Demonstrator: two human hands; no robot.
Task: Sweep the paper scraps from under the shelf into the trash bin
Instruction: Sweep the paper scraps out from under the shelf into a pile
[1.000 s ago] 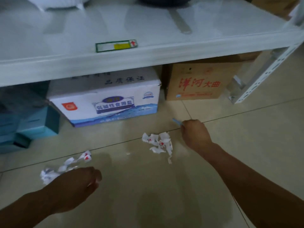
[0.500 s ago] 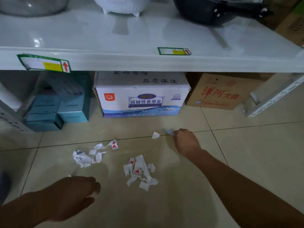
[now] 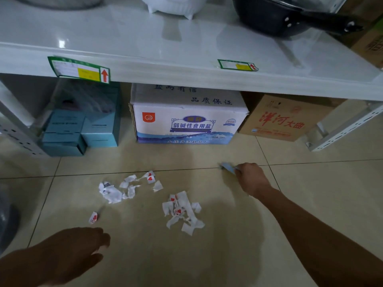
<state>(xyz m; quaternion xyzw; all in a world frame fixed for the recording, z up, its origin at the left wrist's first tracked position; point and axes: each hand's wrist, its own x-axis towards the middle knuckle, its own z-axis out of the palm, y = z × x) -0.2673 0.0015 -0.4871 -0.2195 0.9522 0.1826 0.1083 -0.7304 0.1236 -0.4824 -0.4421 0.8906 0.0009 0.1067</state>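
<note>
I am pinching a small blue tool (image 3: 227, 168) in my right hand (image 3: 251, 179) at 2 o'clock, left hand (image 3: 76, 248) hovering empty and loosely open, torn paper scraps (image 3: 182, 212) lying mid-floor; a hasty stroke risks scattering them back under the shelf (image 3: 186, 79).

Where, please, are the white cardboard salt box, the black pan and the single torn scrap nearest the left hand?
white cardboard salt box (image 3: 186, 123): head view, front face.
black pan (image 3: 267, 15): head view, bowl's side.
single torn paper scrap (image 3: 93, 217): head view, its centre.
</note>
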